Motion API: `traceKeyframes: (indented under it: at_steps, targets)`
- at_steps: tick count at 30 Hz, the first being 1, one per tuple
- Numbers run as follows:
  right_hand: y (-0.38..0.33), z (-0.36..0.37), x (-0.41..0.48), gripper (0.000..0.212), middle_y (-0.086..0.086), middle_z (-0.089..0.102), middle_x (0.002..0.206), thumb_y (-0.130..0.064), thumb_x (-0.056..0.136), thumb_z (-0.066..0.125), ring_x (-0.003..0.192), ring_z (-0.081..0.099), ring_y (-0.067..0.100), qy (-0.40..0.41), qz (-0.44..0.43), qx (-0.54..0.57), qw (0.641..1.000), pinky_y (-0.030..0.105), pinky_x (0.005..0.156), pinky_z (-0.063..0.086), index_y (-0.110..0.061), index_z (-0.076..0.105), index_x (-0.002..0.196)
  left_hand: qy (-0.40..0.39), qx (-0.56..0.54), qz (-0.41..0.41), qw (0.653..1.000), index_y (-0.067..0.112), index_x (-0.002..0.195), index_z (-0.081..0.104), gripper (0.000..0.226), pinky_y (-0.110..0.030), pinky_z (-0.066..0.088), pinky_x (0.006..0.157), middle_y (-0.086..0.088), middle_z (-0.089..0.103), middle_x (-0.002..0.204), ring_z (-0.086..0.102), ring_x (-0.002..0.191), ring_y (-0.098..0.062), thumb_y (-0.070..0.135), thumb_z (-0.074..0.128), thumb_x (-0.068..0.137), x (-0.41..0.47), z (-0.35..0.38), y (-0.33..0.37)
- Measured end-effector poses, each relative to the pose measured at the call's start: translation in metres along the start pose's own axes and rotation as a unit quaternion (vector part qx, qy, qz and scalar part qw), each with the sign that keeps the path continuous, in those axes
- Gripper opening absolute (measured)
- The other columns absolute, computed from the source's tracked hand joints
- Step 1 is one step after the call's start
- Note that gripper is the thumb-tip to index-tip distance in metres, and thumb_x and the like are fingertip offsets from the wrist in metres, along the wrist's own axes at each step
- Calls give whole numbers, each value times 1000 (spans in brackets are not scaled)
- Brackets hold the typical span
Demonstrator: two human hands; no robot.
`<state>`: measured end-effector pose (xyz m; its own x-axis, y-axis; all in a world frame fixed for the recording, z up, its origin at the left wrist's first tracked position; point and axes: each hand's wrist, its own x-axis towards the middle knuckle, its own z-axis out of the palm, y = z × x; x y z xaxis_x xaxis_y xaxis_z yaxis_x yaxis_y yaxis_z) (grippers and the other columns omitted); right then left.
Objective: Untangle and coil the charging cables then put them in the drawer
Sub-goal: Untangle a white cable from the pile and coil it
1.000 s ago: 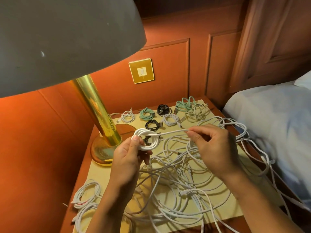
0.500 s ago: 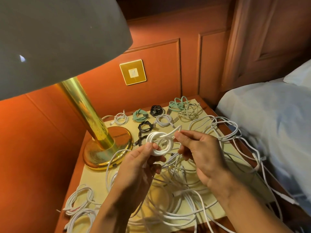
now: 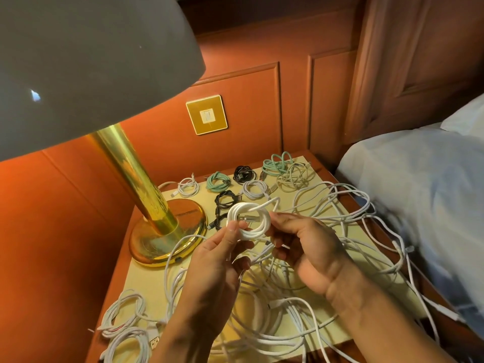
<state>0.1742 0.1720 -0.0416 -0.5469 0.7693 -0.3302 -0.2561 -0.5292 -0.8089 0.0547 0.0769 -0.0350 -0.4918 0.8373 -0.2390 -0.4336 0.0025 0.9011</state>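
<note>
A white cable wound into a small coil (image 3: 248, 221) sits above the bedside table, held between both hands. My left hand (image 3: 222, 260) pinches the coil's left side with thumb and fingers. My right hand (image 3: 301, 247) grips the coil's right side, its fingers curled, with the cable's loose end arching over the top. Below the hands lies a big tangle of white cables (image 3: 288, 310). Several small coiled cables, white (image 3: 187, 186), green (image 3: 217, 180) and black (image 3: 245, 174), lie in a row at the back of the table. No drawer shows in view.
A brass lamp (image 3: 146, 195) with a wide grey shade (image 3: 86, 66) stands at the table's left and covers the upper left of the view. A bed with white sheets (image 3: 419, 192) borders the table on the right. More loose white coils (image 3: 125, 328) lie at the front left corner.
The straight stretch of cable between my hands has been wound onto the coil. My right hand has moved left and now meets the coil; the coil has grown thicker.
</note>
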Motion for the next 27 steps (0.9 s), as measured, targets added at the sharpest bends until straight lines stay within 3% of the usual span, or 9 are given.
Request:
traceKeyframes:
  at_steps: [3,5,8,12,15,20,23,27]
  targets:
    - [-2,-1,-1,25,1,67,70,-14,91,65,59,54,8,-5,1,-2,1000,27,56,39,-16,81,71,-8,1,-3,1000,12,92,82,25,-31,35,70,-5,69,93,54,79,-14,28,63,92,-1,0,1]
    - [-2,-1,-1,17,-1,68,73,-19,86,68,63,54,8,-18,-3,-11,1000,26,58,39,-17,83,77,-16,-4,-14,1000,13,91,83,24,-30,34,68,-6,67,91,52,76,-14,27,64,91,-1,-1,1]
    - [-1,0,-3,22,-1,69,78,-29,71,72,68,54,9,-30,-14,-22,999,26,58,40,-16,83,84,-29,-12,-25,999,11,87,82,23,-24,41,58,-5,63,79,55,68,-12,25,64,90,-1,-3,3]
    - [1,3,-6,26,1,68,82,-32,75,68,71,55,10,-69,-29,-30,997,27,57,37,-15,82,88,-26,-41,-19,999,3,88,81,22,-19,49,47,-10,64,82,59,67,-14,19,66,89,0,-3,4]
    - [1,5,-9,27,1,65,83,-35,82,66,73,54,10,-104,-45,-29,993,29,60,37,-15,81,90,-18,-50,-8,999,4,89,81,22,-19,48,48,-8,64,81,57,66,-13,19,65,91,1,-3,3]
    - [7,12,-16,28,4,65,101,-34,92,70,87,48,17,-177,-89,-101,975,29,62,41,-17,76,113,-23,-14,37,999,0,106,76,31,-20,44,52,-5,69,86,60,67,-7,23,57,99,1,-5,3]
    - [9,14,-16,24,3,61,90,-31,88,69,78,49,14,-161,-105,-126,973,30,58,46,-17,77,107,-28,48,68,996,-4,106,72,37,-29,38,63,-5,65,81,55,67,-7,29,59,97,4,-12,3]
    - [6,12,-17,21,3,63,82,-30,90,66,71,53,24,-141,-106,-200,964,37,59,49,-20,76,104,-81,126,95,984,6,104,76,31,-37,36,71,-10,72,98,55,87,-18,31,65,91,8,-29,8]
